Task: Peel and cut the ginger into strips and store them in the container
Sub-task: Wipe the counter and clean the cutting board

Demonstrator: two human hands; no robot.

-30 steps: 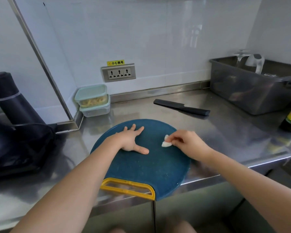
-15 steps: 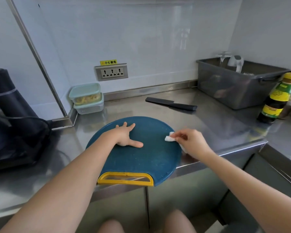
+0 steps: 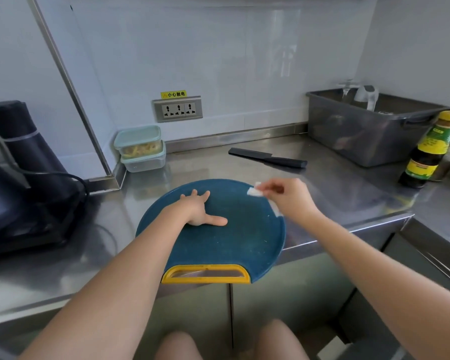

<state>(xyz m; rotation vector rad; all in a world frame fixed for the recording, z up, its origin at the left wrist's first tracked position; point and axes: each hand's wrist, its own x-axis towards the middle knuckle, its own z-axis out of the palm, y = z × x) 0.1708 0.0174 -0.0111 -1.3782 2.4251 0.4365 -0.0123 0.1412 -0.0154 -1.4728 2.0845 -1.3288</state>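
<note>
– Ginger strips [image 3: 140, 149] are where?
– Lidded top container [image 3: 137, 133], stacked on a second container [image 3: 144, 162] in the tabletop [image 3: 322, 193] corner. Left hand [image 3: 196, 209] lies flat on the board [image 3: 231, 245], right hand [image 3: 289, 199] pinches a white tissue [image 3: 255, 192].

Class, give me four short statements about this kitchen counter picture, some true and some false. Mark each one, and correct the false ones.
1. The left hand lies flat, fingers spread, on the blue cutting board. True.
2. The right hand grips the black knife. False: it pinches a small white piece; the knife lies on the steel counter behind the board.
3. Two lidded containers stand stacked in the corner, and the upper one holds pale yellow strips. True.
4. The yellow-capped bottle stands on the cutting board. False: it stands on the counter at the right, beside the grey tub.
</note>
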